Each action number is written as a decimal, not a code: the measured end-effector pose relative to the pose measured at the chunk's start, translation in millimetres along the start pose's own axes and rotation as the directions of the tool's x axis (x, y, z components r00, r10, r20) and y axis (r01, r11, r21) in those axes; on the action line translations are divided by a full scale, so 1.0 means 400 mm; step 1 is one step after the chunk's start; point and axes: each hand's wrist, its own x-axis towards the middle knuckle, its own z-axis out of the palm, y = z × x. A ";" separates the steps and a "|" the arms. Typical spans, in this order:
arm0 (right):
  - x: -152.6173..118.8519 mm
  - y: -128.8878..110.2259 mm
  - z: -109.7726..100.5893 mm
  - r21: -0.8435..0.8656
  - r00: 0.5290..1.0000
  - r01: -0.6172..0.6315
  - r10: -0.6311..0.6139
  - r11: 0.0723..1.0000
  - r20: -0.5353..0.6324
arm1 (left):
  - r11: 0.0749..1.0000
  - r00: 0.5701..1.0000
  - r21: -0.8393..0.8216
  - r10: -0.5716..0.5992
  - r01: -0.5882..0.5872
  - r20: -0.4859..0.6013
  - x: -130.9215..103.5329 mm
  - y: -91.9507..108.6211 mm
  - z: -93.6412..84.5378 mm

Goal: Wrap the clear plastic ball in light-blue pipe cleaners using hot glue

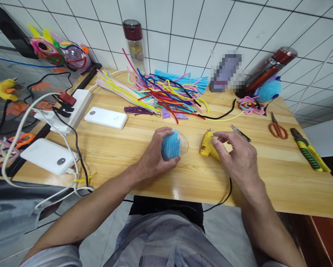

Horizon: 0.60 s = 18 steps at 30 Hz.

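Near the middle of the table, my left hand (155, 150) wraps round a clear rounded piece partly covered with blue pipe cleaners (171, 145). To the right, my right hand (237, 154) hovers over a yellow glue gun (207, 143) lying on the table, nozzle pointing away from me. Its thumb and index finger are bent toward each other beside the gun, and whether anything thin is between them is too small to tell. The glue gun's handle is partly hidden by my right hand, and its black cord runs off the front edge.
Loose pipe cleaners (169, 92) lie along the back. White power banks (106, 117) and a power strip (80, 107) with cables are on the left. Snips (241, 132), scissors (278, 128) and pliers (308, 150) lie on the right. Two bottles stand by the wall.
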 end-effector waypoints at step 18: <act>0.042 0.332 -0.021 -0.530 0.687 -0.487 0.679 0.695 0.259 | 0.999 0.996 -0.022 -0.027 0.029 0.083 0.001 0.000 -0.015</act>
